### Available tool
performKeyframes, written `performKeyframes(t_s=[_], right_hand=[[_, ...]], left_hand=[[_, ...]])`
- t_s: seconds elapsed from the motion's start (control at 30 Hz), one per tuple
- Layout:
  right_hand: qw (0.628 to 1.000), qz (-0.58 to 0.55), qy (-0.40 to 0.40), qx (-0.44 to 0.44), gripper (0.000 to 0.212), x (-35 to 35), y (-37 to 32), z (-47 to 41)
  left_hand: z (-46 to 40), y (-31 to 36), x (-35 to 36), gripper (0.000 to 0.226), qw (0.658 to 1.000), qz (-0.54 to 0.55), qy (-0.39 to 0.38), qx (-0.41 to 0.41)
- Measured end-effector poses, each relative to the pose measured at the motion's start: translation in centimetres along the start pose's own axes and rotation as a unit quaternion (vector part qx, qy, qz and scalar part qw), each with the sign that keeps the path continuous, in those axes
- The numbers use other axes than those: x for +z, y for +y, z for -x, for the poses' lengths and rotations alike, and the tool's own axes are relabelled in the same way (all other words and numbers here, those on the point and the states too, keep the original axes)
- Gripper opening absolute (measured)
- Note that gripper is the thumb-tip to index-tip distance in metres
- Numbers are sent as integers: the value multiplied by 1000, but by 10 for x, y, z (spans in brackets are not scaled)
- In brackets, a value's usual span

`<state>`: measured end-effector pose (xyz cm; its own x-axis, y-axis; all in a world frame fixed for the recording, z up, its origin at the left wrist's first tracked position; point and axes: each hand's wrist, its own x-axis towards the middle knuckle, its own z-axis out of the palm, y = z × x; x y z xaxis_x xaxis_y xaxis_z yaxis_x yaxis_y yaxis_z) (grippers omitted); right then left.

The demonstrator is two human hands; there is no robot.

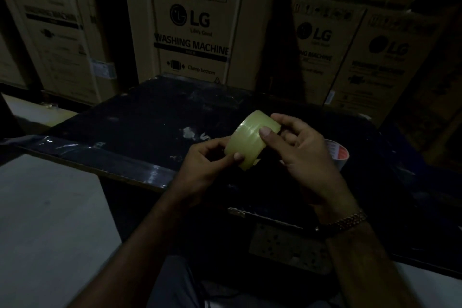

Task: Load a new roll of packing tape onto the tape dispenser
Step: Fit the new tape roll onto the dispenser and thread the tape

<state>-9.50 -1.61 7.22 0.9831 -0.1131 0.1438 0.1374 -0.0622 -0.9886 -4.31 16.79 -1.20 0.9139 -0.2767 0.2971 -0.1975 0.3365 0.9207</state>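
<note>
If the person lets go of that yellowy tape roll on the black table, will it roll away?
Probably, if it lands on its curved side. The tape roll is round and smooth, and the black table looks flat. Dropped on a flat face, it would likely stay put. It looks stiff: the left hand and right hand grip it without denting it.

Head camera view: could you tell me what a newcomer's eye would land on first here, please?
First, the pale yellow-green tape roll, the brightest thing in a dim scene, held above the dark table between the left hand and right hand. Next, the cardboard washing machine boxes stacked behind the table. A second, whitish roll peeks out just right of the right hand.
</note>
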Motion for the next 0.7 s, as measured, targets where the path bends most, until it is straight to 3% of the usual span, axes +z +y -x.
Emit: performKeyframes(t_s=[0.07,0.13,0.23,0.33,0.43,0.63,0.7], right_hand=[[993,112,28,-28,52,-6,2,-2],[979,197,35,-48,54,-13,4,-3],[959,273,-19,-79,54,-22,2,-8],[967,218,-115,-68,38,-21,-1,-11],[974,170,-142,-43,28,-17,-1,-10],[994,-18,-106,27,46,-10,12,-6],[988,-96,-114,45,48,-10,17,-5]], left_hand=[[1,4,0,19,1000,4,8,-7],[2,6,0,38,1000,15,17,-21],[0,5,-1,55,999,36,19,-36],[-1,7,1,50,998,51,13,-45],[-1,9,3,41,998,48,11,-44],[-3,10,-4,87,998,32,14,-49],[-3,8,-4,84,998,11,17,-61]])
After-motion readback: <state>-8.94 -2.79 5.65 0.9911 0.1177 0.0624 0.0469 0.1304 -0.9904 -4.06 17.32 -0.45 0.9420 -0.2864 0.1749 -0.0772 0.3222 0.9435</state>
